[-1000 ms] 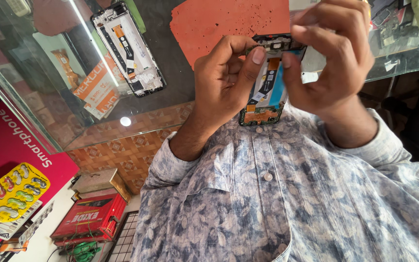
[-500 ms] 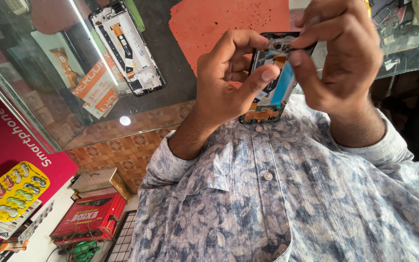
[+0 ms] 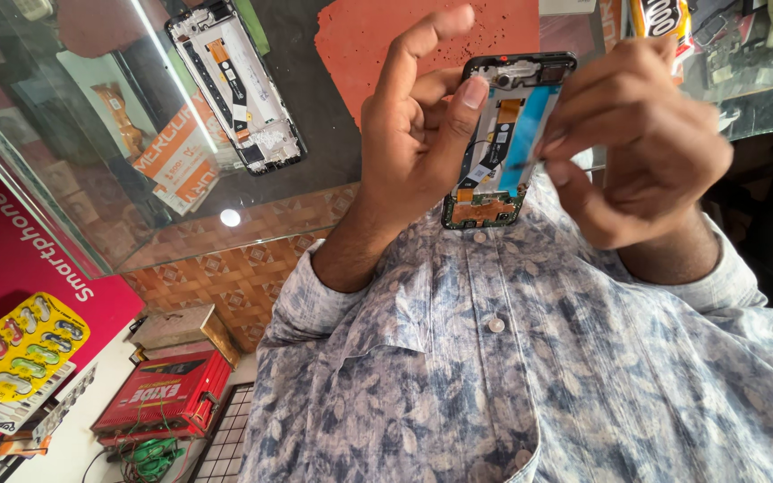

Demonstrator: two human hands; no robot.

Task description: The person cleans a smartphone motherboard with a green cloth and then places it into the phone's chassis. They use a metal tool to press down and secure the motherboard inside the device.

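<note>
Above the glass counter (image 3: 64,179), close to the shirt (image 3: 539,376), an opened phone (image 3: 505,134) w/ back cover off is held upright, circuit board end down. Left hand (image 3: 413,143) clamps its left edge: thumb pressed on the inside, index finger raised free. Right hand (image 3: 646,152) at the right edge, fingertips pinched together on the blue strip inside the frame. 2nd opened phone frame (image 3: 234,85) lies flat on the counter, well apart, beside an orange mat (image 3: 378,36). Below: red box (image 3: 163,394), yellow blister pack (image 3: 20,344) w/ small coloured items in its pockets.
</note>
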